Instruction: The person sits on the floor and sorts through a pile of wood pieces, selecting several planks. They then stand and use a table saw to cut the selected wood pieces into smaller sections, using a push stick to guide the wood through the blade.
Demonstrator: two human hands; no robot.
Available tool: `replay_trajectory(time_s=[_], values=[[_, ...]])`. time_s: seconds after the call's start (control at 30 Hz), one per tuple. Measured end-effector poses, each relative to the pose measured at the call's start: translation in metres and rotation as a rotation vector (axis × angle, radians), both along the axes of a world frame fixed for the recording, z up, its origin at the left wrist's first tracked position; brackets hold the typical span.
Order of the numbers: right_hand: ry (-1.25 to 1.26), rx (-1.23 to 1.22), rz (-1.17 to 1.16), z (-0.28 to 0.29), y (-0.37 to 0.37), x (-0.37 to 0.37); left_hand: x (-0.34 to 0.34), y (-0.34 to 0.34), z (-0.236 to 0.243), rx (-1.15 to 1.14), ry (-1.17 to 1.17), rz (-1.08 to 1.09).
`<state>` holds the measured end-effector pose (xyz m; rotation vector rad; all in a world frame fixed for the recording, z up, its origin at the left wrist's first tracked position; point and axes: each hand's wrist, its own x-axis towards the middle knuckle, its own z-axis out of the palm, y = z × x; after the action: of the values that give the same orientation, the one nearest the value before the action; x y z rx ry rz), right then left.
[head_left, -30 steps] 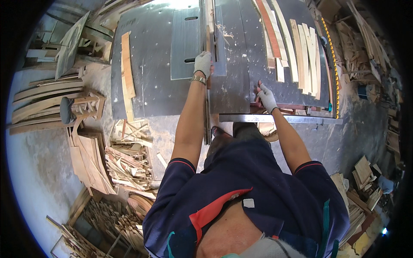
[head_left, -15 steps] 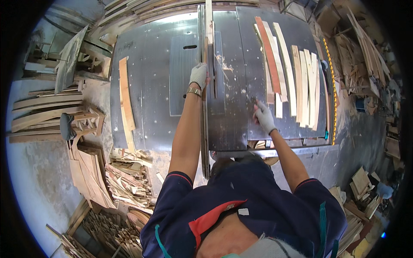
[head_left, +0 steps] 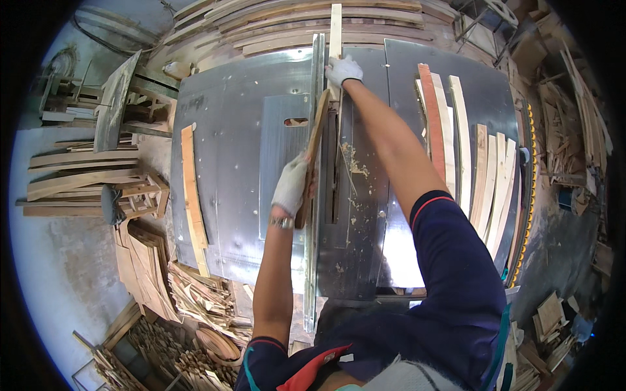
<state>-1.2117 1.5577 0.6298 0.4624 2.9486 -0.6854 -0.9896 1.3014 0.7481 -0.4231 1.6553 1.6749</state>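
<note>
My left hand point(head_left: 291, 186), in a white work glove, is closed around a brown wooden stick point(head_left: 319, 124). The stick slants away from me, its far end close to the metal guide rail point(head_left: 314, 215). Farther off, my gloved right hand point(head_left: 343, 70) is closed on a pale wood strip point(head_left: 336, 36) lying along the right side of that rail. The strip reaches past the far edge of the dark metal machine table point(head_left: 235, 156). Just nearer than my right hand, a long slot point(head_left: 334, 169) runs through the tabletop.
Several cut strips point(head_left: 492, 182) and a reddish strip point(head_left: 430, 111) lie on the table's right. An orange-brown strip point(head_left: 191, 182) lies at the left. Wood shavings point(head_left: 355, 166) dot the top near the slot. Long boards point(head_left: 313, 23) are stacked beyond the table; offcuts point(head_left: 202, 293) pile up lower left.
My right hand has gone from the table's near right to the pale strip at the far side. My left hand has come nearer to me, with the brown stick now tilted.
</note>
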Motion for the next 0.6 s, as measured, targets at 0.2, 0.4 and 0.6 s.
replay_trajectory(time_s=[0.2,0.4,0.6], values=[[0.007,0.025,-0.331,-0.033,0.025,-0.007,0.054,-0.039,0.018,0.062,-0.027,0.139],[-0.212,-0.288,-0.177,0.044,0.060,0.118,0.128,-0.097,0.021,0.086,0.007,0.288],[0.157,-0.251,-0.277,0.054,0.080,0.308,0.187,-0.158,0.005,0.116,-0.034,0.427]])
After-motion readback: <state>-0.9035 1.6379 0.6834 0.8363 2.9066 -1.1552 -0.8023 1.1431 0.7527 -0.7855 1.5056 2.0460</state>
